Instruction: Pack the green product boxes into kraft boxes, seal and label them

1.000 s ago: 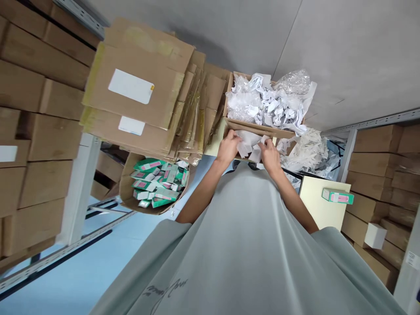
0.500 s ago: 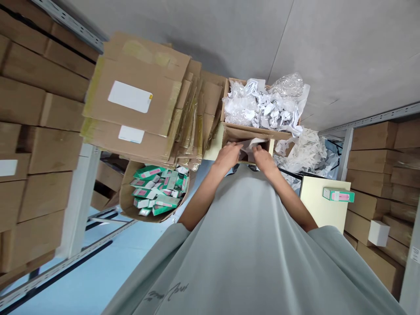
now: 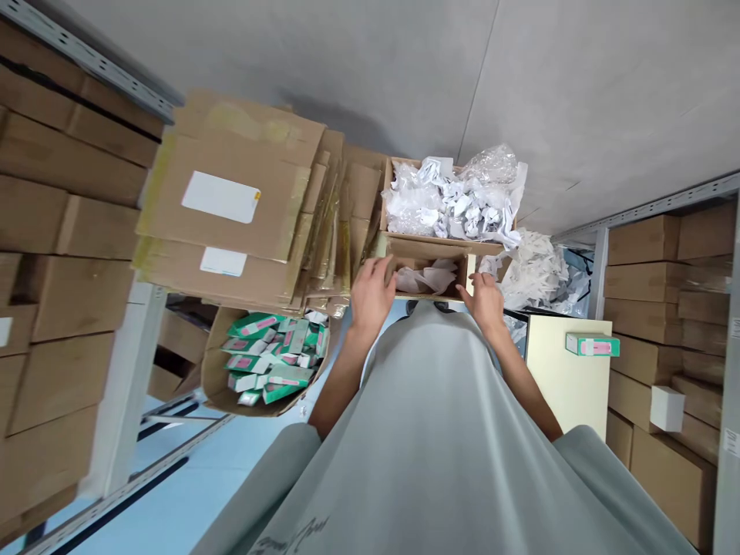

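In front of my body stands an open cardboard box, with crumpled white packing paper lying inside it. At the box's left side is my left hand, fingers apart and holding nothing; I cannot tell whether its fingertips touch the wall. My right hand is by the right end of the box, thumb and fingers spread, with nothing in it. Just behind is a larger carton full of crumpled paper and bubble wrap.
Flattened cardboard boxes are stacked at left. Below them a carton holds several green-and-white small boxes. One more green box lies on a cream tabletop at right. Shelves of brown cartons flank both sides.
Both hands have come out of the box and moved apart to its two sides, letting go of the white paper, which now lies inside. The view has shifted slightly.
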### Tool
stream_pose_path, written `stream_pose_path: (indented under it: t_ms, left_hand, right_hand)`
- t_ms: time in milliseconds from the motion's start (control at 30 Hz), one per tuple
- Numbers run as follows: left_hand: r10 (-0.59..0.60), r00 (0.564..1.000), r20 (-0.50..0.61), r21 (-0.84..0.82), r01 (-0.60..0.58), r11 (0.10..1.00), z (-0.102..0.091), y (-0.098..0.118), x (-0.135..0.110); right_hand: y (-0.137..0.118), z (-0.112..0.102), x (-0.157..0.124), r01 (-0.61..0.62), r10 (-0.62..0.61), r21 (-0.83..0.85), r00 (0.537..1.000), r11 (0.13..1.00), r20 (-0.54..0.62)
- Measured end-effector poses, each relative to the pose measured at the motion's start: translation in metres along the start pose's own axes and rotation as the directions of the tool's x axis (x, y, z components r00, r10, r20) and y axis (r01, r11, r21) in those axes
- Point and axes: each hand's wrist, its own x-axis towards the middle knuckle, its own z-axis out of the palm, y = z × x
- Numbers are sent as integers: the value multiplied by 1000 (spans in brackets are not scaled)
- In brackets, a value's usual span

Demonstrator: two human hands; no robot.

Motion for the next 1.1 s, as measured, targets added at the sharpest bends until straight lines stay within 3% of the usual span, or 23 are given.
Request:
stream_pose_path:
  t_ms: [100, 200, 367, 500, 633, 833, 967, 1100]
  left_hand:
    - [-158, 987, -23, 44, 159, 986, -4, -16, -6]
    - [-206, 977, 48, 67, 203, 977, 6, -26, -4]
    - [-170, 985, 43, 57, 167, 984, 7, -30, -16]
    - [-5, 996, 84, 18, 4, 1000, -2, -18, -28]
    - [196, 954, 229, -49, -189, 981, 13, 13, -28]
    - [457, 792, 404, -170, -426, 889, 61, 81, -37]
    - [549, 704, 451, -180, -531, 828, 93, 130, -57]
    - [612, 616, 496, -168, -624, 764, 130, 189, -85]
  right_hand:
    - [9, 7, -5, -127, 124, 44, 990, 991, 63]
    - [5, 11, -3, -189, 183, 22, 969, 982, 163]
    - [-1, 6, -16, -250, 254, -45, 953, 967, 165]
    - [16, 0, -60, -323, 319, 30, 943, 946, 94]
    - [38, 3, -130, -511, 512, 109, 859, 853, 19]
    - [66, 13, -226, -759, 783, 246, 622, 603, -2]
    - [92, 22, -276, -824, 871, 328, 492, 461, 11]
    - [127, 34, -325, -824, 910, 417, 415, 384, -18]
